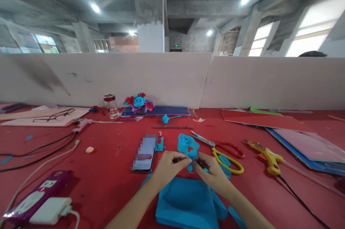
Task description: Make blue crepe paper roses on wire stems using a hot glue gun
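My left hand and my right hand meet at the middle of the red table, fingertips pinched on a small piece of blue crepe paper. Just beyond them lies a curled strip of blue paper, partly overlapped by the held piece. Below my wrists is a folded stack of blue crepe paper. Scissors with one red and one yellow handle rest open to the right of my right hand, above blue scraps. A phone lies left of my left hand.
A yellow glue gun lies at right, near coloured sheets. At left are a purple power strip, cables and a pink glue gun. Paper flowers, a glass jar and a white partition stand behind.
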`<state>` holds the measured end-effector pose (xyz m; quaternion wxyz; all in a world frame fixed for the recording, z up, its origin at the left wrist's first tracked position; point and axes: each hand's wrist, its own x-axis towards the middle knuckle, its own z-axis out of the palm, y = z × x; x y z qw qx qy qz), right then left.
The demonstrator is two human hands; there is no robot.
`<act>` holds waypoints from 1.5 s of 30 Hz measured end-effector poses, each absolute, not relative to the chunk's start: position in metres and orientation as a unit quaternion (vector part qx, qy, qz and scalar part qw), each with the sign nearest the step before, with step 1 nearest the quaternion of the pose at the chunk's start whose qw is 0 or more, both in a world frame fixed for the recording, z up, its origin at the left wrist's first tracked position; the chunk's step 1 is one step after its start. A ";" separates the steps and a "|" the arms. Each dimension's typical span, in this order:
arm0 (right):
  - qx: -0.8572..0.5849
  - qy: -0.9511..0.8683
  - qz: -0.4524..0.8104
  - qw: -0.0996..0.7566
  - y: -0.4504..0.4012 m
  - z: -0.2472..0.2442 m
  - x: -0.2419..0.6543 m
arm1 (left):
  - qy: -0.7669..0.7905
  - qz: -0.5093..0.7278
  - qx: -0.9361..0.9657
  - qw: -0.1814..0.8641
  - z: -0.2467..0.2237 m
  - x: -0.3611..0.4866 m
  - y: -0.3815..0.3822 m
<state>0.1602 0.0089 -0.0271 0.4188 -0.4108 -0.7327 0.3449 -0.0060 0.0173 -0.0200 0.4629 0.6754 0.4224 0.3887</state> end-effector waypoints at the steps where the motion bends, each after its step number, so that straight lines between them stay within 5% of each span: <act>1: -0.411 -0.733 0.344 0.418 0.009 -0.026 0.160 | 0.418 0.390 0.676 0.466 -0.020 -0.006 0.017; 45: -0.413 -0.718 0.376 0.415 0.009 -0.030 0.159 | 0.414 0.387 0.676 0.471 -0.024 -0.003 0.019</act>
